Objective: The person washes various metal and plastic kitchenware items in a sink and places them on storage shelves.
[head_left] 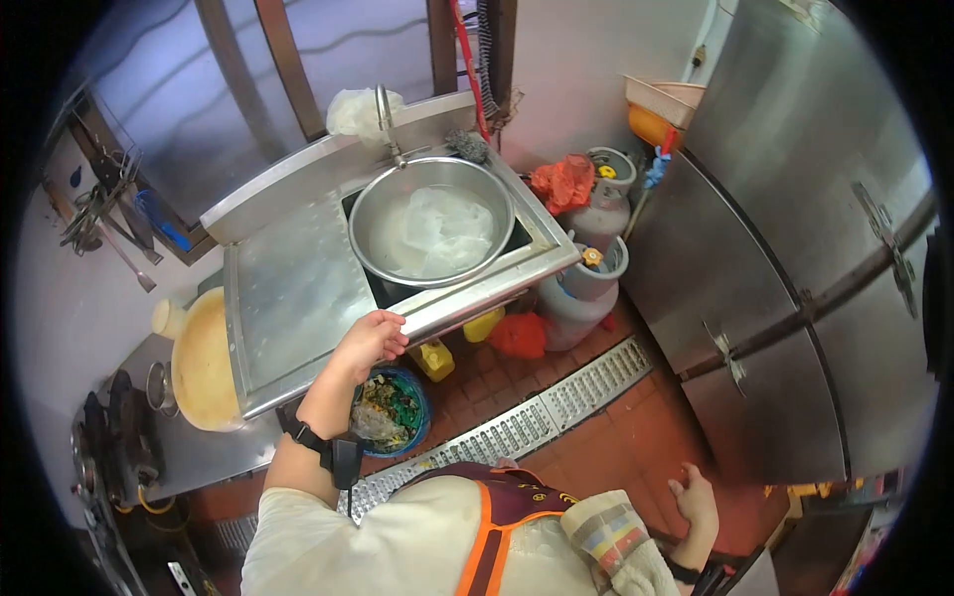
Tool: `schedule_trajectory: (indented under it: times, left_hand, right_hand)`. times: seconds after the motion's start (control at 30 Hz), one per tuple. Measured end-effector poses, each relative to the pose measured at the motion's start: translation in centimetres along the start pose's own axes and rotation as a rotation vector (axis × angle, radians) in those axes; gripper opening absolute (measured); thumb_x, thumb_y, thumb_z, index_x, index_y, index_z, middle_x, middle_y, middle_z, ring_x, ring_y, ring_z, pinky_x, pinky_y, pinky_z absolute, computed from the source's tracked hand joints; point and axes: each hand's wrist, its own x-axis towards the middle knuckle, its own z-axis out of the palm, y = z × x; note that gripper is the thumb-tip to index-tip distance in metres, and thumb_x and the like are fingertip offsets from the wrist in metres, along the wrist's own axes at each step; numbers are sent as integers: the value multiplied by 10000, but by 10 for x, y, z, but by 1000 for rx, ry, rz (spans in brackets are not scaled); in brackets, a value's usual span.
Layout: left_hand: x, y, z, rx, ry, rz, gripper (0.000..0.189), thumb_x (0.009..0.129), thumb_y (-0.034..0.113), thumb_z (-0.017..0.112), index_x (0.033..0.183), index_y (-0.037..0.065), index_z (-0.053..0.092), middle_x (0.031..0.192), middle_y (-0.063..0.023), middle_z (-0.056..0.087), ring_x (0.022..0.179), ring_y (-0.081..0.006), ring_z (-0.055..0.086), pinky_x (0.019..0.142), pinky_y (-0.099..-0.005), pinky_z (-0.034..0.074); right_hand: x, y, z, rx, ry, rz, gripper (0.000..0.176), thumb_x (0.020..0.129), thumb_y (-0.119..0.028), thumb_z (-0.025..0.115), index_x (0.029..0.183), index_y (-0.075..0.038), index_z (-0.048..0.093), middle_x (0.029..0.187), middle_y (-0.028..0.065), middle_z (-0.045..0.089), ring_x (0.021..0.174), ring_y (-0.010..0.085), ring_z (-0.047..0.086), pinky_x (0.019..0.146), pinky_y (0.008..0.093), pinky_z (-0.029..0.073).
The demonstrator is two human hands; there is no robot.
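Note:
My left hand [372,343] is at the front edge of the steel sink counter [298,298], fingers loosely bent and nothing in them. Beyond it, a large round metal basin [360,233] sits over the sink opening, holding cloudy water and a crumpled translucent plastic bag [447,233]. The curved faucet [386,124] stands behind the basin. Below my left hand is a blue-rimmed waste bin [425,412] with food scraps in it. Low at the right, my right hand [698,500] hangs over the tiled floor, empty, its thumb apart from the fingers.
Gas cylinders [581,303] and a red plastic bag [563,182] are right of the sink. A tall steel refrigerator [765,219] fills the right side. A metal drain grate [542,422] crosses the floor. A round wooden board [207,363] and hanging utensils [109,214] are at left.

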Motion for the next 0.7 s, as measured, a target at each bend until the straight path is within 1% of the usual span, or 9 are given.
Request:
schedule_trajectory:
  times: [0.07, 0.13, 0.2, 0.33, 0.47, 0.53, 0.6, 0.63, 0.7]
  left_hand:
    - [12, 3, 2, 56, 79, 13, 218, 819, 127, 470, 1021, 52, 506, 800, -54, 578, 705, -123, 532, 629, -239, 432]
    - [19, 9, 2, 109, 152, 13, 243, 806, 127, 488, 1033, 45, 514, 834, -61, 590, 734, -125, 527, 647, -240, 422]
    - [33, 0, 3, 224, 197, 31, 273, 796, 134, 508, 1048, 30, 531, 869, -68, 599, 771, -132, 530, 683, -246, 421]
    - [57, 6, 3, 414, 275, 101, 306, 788, 140, 537, 1062, 7, 558, 906, -72, 608, 831, -146, 541, 745, -260, 423]
    - [106, 20, -14, 405, 224, 220, 312, 805, 146, 534, 1086, 13, 560, 928, -71, 613, 843, -149, 557, 762, -273, 438]
    - [144, 17, -21, 468, 228, 202, 339, 794, 153, 528, 1106, 23, 554, 957, -105, 626, 873, -191, 587, 780, -293, 449]
    - [171, 30, -23, 617, 239, 143, 351, 783, 151, 529, 1110, 28, 553, 966, -124, 627, 889, -218, 597, 794, -301, 450]
    - [187, 30, -25, 645, 225, 91, 382, 761, 160, 545, 1122, 32, 544, 982, -154, 618, 895, -276, 595, 815, -328, 449]
    - [216, 26, -25, 735, 175, 74, 409, 757, 168, 552, 1144, 39, 530, 1010, -159, 608, 924, -298, 582, 828, -345, 443]
  right_hand:
    - [52, -14, -8, -38, 22, -141, 485, 757, -196, 632, 1179, -16, 476, 994, 249, 580, 947, 362, 563, 798, 397, 443]
    - [95, -56, -29, -35, -88, -195, 488, 761, -210, 630, 1182, -18, 476, 1021, 252, 570, 970, 364, 554, 812, 404, 441]
    - [151, -84, -20, -31, -43, -484, 478, 768, -214, 619, 1181, -18, 476, 1021, 242, 572, 944, 366, 560, 802, 402, 447]
    - [202, -220, -36, 126, -335, -525, 473, 774, -233, 616, 1172, -16, 476, 932, 184, 604, 830, 288, 596, 749, 368, 464]
    - [258, -318, -17, 265, -359, -844, 410, 801, -169, 587, 1166, -14, 481, 883, 146, 614, 810, 229, 597, 732, 314, 462]
    - [284, -358, 2, 368, -388, -859, 359, 808, -157, 577, 1130, -13, 511, 849, 145, 617, 798, 217, 595, 734, 309, 459]
    - [303, -399, 16, 352, -389, -858, 324, 808, -153, 570, 1100, -20, 532, 837, 144, 617, 792, 223, 596, 725, 305, 460]
    - [313, -417, 25, 313, -378, -855, 313, 808, -153, 561, 1091, -22, 535, 844, 149, 619, 800, 235, 597, 726, 317, 462]
    - [329, -446, 42, 241, -362, -851, 292, 810, -153, 542, 1073, -26, 542, 860, 160, 622, 815, 260, 600, 727, 340, 465]
